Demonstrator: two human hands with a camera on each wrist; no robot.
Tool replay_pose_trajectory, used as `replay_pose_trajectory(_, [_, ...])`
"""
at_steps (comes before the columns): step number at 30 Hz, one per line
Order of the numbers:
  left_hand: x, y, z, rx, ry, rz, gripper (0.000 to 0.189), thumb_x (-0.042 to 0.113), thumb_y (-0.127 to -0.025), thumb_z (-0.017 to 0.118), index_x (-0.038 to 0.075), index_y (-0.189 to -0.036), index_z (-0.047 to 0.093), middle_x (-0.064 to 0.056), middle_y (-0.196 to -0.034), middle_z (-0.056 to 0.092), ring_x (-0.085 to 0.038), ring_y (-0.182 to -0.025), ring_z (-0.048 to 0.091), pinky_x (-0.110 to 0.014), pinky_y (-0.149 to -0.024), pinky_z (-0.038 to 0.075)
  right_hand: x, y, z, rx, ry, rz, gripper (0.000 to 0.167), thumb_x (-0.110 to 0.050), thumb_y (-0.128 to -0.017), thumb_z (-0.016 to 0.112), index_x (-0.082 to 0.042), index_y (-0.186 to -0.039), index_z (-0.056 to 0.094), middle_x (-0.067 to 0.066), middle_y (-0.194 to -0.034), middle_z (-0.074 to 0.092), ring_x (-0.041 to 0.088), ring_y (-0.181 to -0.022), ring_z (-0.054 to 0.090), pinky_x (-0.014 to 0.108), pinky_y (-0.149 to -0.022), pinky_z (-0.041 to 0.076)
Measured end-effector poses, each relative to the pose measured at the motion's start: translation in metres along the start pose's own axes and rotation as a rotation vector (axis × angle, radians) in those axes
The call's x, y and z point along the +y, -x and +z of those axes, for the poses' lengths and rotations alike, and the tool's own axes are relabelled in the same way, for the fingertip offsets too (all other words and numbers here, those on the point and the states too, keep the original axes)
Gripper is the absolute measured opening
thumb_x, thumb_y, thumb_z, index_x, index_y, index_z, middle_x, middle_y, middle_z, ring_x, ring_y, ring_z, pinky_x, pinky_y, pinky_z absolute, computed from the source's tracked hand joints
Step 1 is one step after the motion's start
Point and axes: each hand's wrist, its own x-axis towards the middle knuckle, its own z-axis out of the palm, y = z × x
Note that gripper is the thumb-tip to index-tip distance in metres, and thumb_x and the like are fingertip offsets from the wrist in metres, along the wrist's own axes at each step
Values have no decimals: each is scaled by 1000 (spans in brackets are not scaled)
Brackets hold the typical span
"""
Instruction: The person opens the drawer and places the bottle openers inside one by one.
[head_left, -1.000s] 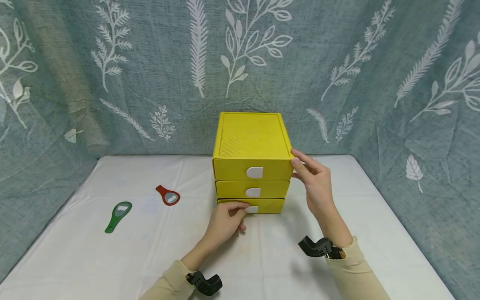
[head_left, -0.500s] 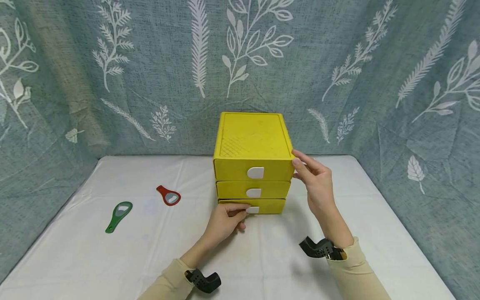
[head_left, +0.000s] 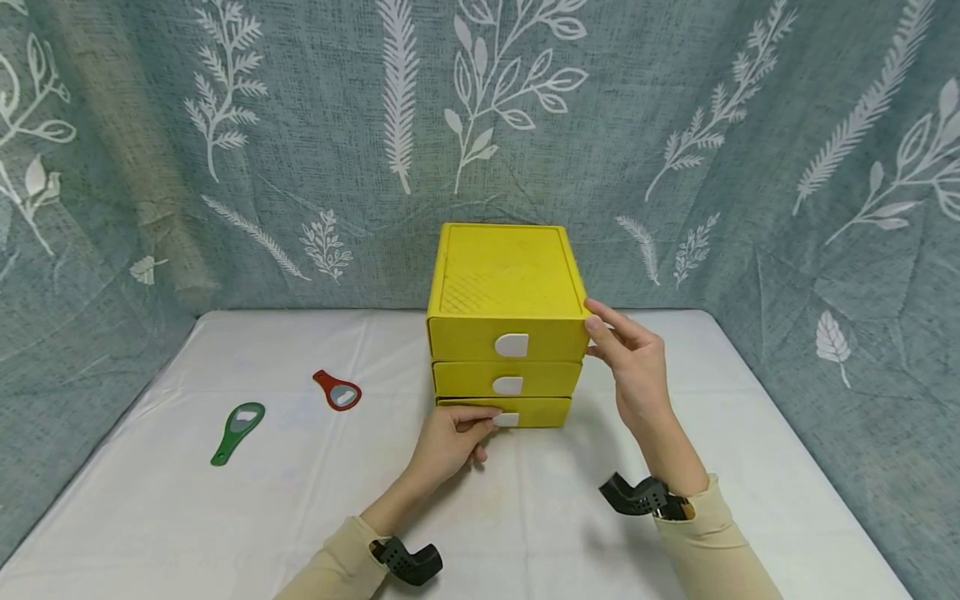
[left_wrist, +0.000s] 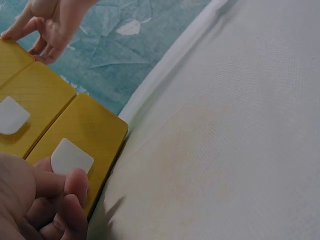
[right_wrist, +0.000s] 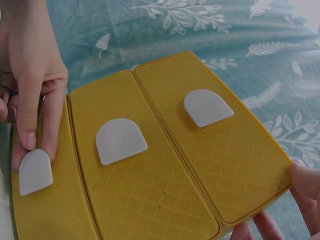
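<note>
A yellow three-drawer box [head_left: 506, 275] stands upright on the white cloth, each drawer front bearing a white handle. My left hand [head_left: 442, 442] pinches the bottom drawer's handle [head_left: 507, 420] with thumb and index finger. Those fingers meet the edge of the handle [right_wrist: 36, 172] in the right wrist view. At the box's upper right front corner, my right hand [head_left: 637, 358] grips the edge. Its thumb lies near the top drawer's front, with other fingers at the side. All drawers look closed. What they contain is hidden.
Left of the box, a red bottle opener [head_left: 337, 392] and a green bottle opener [head_left: 237, 433] lie on the white cloth [head_left: 300, 517]. A blue-green leaf-patterned curtain [head_left: 322, 150] hangs behind and along both sides.
</note>
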Motion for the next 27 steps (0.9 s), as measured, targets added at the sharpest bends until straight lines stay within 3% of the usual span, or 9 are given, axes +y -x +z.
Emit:
replay_pose_trajectory(13, [4, 0, 1, -8, 41, -24, 21, -2, -94, 64, -6, -113, 71, -23, -91, 70, -21, -51, 59, -21, -45, 45, -1, -1, -1, 6, -2, 9, 37, -17, -94, 69, -5, -129, 66, 8, -124, 63, 21, -98, 61, 31, -78, 53])
replay_pose_trajectory(27, [8, 0, 0, -5, 36, -23, 20, 1, -93, 67, -4, -111, 73, -21, -75, 67, -12, -49, 56, -19, -47, 46, -1, -3, -1, 4, -11, 17, 37, -18, -94, 69, -5, -129, 66, 8, -125, 64, 20, -98, 62, 32, -79, 53])
